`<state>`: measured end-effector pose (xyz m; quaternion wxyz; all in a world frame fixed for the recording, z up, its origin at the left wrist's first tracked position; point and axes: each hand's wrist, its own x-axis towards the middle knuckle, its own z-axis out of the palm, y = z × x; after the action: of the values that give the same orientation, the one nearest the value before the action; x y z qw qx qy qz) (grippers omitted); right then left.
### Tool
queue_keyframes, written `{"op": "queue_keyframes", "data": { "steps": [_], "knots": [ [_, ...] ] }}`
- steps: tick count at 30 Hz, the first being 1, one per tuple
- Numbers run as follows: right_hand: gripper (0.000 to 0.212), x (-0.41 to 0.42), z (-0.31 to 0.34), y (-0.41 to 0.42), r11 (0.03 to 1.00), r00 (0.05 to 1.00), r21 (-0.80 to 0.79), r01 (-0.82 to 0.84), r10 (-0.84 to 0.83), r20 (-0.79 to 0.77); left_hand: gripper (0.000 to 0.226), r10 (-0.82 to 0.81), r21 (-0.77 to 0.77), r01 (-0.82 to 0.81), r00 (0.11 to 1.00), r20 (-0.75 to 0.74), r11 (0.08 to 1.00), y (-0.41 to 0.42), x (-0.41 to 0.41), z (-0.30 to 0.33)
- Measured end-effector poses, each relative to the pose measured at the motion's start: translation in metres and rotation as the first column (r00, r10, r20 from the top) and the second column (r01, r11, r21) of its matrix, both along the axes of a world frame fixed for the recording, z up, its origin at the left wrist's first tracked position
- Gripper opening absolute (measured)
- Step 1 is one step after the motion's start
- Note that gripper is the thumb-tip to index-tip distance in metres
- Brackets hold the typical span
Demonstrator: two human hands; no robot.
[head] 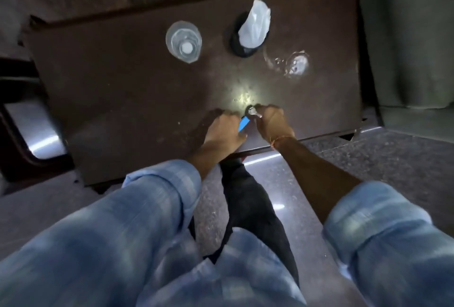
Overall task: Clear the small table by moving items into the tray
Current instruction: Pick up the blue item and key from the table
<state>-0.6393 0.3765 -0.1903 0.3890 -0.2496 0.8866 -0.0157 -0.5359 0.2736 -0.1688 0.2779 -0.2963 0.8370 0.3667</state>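
Fingers of the left hand (pixel 224 127) are curling round a flat, bright blue plastic piece (pixel 243 123), so that grip is holding it low over the near part of the surface (pixel 122 85). Just beside it, the right hand (pixel 271 122) is pinching a small shiny, crinkled silvery bit (pixel 253 111); what it is cannot be told through the blur. Both hands are hovering near the near edge of the dark brown, matte, speckled surface, where a glare spot is shining. Farther off, a clear plastic cup (pixel 183 42) is standing to the far left, a white crumpled plastic bag (pixel 255 25) is sticking out of a round black holder (pixel 242 45), and a clear glass (pixel 288 61) is lying on its side to the right. No writing is legible. A grey tray-like rectangle (pixel 34 132) is lying at the left edge, off the surface.
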Motion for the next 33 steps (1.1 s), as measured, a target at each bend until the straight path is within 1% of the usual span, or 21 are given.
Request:
{"op": "queue_keyframes", "data": {
  "steps": [3, 6, 8, 11, 14, 17, 18, 20, 23, 24, 26, 28, 30, 31, 32, 33],
  "knots": [
    [0.028, -0.009, -0.019, -0.002, 0.999, 0.999, -0.013, -0.053, 0.053, 0.014, 0.047, -0.040, -0.037, 0.040, 0.999, -0.006, 0.999, 0.011, -0.010, -0.019],
    [0.028, -0.016, -0.036, -0.002, 0.996, 0.997, -0.069, -0.053, 0.057, 0.055, 0.053, -0.089, -0.122, 0.090, 0.996, 0.015, 0.988, 0.020, -0.013, -0.037],
    [0.027, -0.018, -0.045, -0.002, 0.993, 0.994, -0.083, -0.088, 0.093, 0.062, 0.053, -0.106, -0.169, 0.111, 0.994, 0.035, 0.979, 0.024, -0.016, -0.046],
    [0.023, -0.023, -0.053, -0.003, 0.989, 0.993, -0.095, -0.111, 0.114, 0.031, 0.046, -0.140, -0.187, 0.147, 0.989, 0.049, 0.971, 0.026, -0.020, -0.059],
    [0.019, -0.026, -0.061, -0.005, 0.995, 0.997, -0.080, -0.065, 0.067, 0.024, 0.039, -0.127, -0.175, 0.134, 0.990, 0.054, 0.975, 0.024, -0.017, -0.071],
    [0.028, -0.029, -0.067, -0.010, 0.996, 0.997, -0.071, -0.055, 0.058, 0.053, 0.047, -0.132, -0.160, 0.135, 0.991, 0.031, 0.978, 0.025, -0.012, -0.076],
    [0.031, -0.030, -0.068, -0.012, 0.997, 0.996, -0.053, -0.059, 0.062, 0.064, 0.049, -0.129, -0.156, 0.131, 0.991, 0.022, 0.979, 0.026, -0.011, -0.076],
    [0.035, -0.031, -0.068, -0.015, 0.996, 0.993, -0.015, -0.091, 0.092, 0.071, 0.045, -0.105, -0.166, 0.105, 0.994, 0.009, 0.980, 0.026, -0.008, -0.076],
    [0.028, -0.026, -0.067, -0.014, 0.991, 0.988, -0.024, -0.134, 0.135, 0.068, 0.038, -0.060, -0.182, 0.056, 0.998, -0.019, 0.982, 0.023, -0.003, -0.073],
    [0.026, -0.024, -0.065, -0.012, 0.993, 0.990, -0.043, -0.113, 0.117, 0.078, 0.037, -0.048, -0.183, 0.042, 0.998, -0.030, 0.982, 0.022, -0.001, -0.070],
    [0.022, -0.022, -0.059, -0.003, 0.996, 0.994, -0.087, 0.002, 0.007, 0.110, 0.035, -0.023, -0.189, 0.014, 0.998, -0.050, 0.982, 0.020, 0.003, -0.063],
    [0.018, -0.021, -0.046, 0.006, 0.977, 0.978, -0.122, 0.172, -0.155, 0.141, 0.033, -0.006, -0.194, -0.006, 0.998, -0.060, 0.981, 0.015, 0.006, -0.054],
    [0.014, -0.021, -0.029, 0.014, 0.925, 0.937, -0.169, 0.342, -0.321, 0.140, 0.030, 0.012, -0.199, -0.026, 0.997, -0.073, 0.980, 0.008, 0.009, -0.041],
    [0.009, -0.021, -0.019, 0.017, 0.902, 0.922, -0.194, 0.386, -0.369, 0.117, 0.028, 0.020, -0.199, -0.037, 0.996, -0.085, 0.979, 0.004, 0.011, -0.033],
    [0.005, -0.021, -0.009, 0.021, 0.895, 0.920, -0.209, 0.393, -0.384, 0.083, 0.026, 0.021, -0.199, -0.040, 0.995, -0.100, 0.979, -0.001, 0.014, -0.024],
    [0.007, -0.020, 0.003, 0.023, 0.902, 0.922, -0.195, 0.386, -0.385, 0.044, 0.025, 0.012, -0.203, -0.036, 0.993, -0.116, 0.978, -0.005, 0.019, -0.013]
  ]
}}
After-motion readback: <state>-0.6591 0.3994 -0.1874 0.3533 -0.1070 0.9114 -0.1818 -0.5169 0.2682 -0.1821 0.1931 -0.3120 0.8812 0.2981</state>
